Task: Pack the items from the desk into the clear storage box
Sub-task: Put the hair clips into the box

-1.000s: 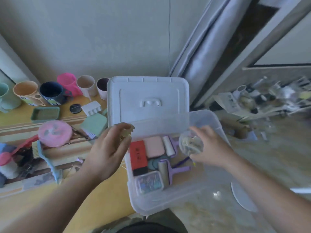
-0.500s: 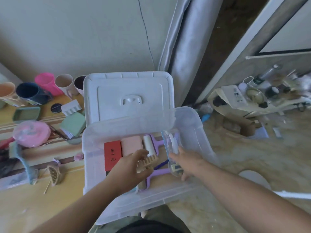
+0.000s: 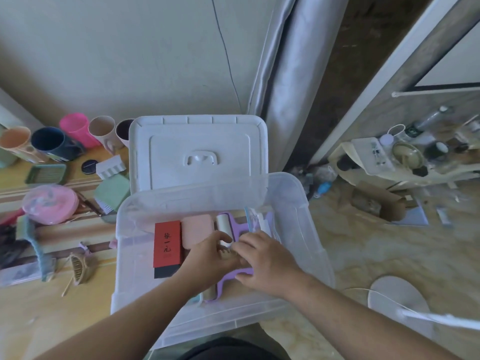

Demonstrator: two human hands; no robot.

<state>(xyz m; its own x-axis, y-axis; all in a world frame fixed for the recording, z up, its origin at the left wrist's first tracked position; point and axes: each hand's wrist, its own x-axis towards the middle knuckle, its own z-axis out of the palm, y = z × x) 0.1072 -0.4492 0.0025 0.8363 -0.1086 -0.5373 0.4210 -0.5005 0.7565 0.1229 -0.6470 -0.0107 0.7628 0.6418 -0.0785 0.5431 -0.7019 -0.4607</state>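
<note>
— Both hands were down in the box (image 3: 298, 203), weren't they?

— They were; we had our left hand (image 3: 207, 258) curled round a small beige comb (image 3: 227, 253), thumb over its top, teeth pointing right; our right hand (image 3: 262, 258) lay just beside it, fingers bent down onto the things beneath; whether it pinched anything we could not tell.

— What sat in the box?

— We saw a red carton (image 3: 167, 242) at the left, flat on the bottom; a pink case (image 3: 197, 229) next to it; a white roller (image 3: 224, 224) on a purple frame (image 3: 237, 224) further right; a clear round tub (image 3: 253, 219) stood on edge against the right side, partly hidden by our fingers; a second purple handle (image 3: 242, 272) showed under our right palm.

— And the lid?

— We saw the lid (image 3: 198, 149) leaning upright behind the box, handle facing us.

— What lay on the desk?

— Plenty on the desk (image 3: 39, 307), well left of the box; a row of cups at the back, among them a pink cup (image 3: 76, 128) and a navy mug (image 3: 52, 144); a green tray (image 3: 45, 174); a pink round tin (image 3: 50, 203); a green brush (image 3: 111, 193) touching the box's back left corner; a beige hair claw (image 3: 79, 267) near the front; a teal brush (image 3: 36, 245) beside it.
</note>
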